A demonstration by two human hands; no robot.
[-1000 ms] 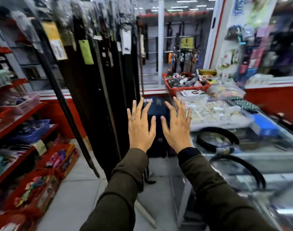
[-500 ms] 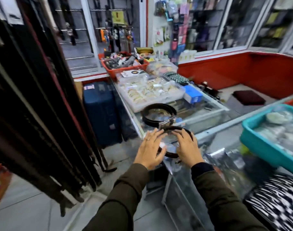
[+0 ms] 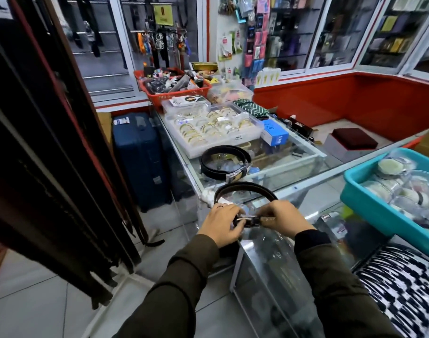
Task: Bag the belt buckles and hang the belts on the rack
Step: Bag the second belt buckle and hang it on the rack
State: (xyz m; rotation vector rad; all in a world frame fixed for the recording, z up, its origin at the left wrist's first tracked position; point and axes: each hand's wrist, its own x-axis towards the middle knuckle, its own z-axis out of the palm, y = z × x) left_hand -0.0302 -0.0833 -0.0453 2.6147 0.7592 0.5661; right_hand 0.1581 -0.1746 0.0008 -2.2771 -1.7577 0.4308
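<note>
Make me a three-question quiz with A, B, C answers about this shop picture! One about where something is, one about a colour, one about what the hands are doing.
1. Where does the second coiled belt lie?
A. on the floor
B. on the glass counter, beyond the hands
C. in the red basket

2. What colour is the suitcase beside the counter?
A. dark blue
B. yellow
C. white

3. What are the left hand and right hand doing?
A. resting flat
B. holding the near belt at its buckle
C. waving in the air

Answers: 1 B, it lies coiled on the glass. 2 A, its shell is blue. 3 B, both hands' fingers close around the buckle end.
</note>
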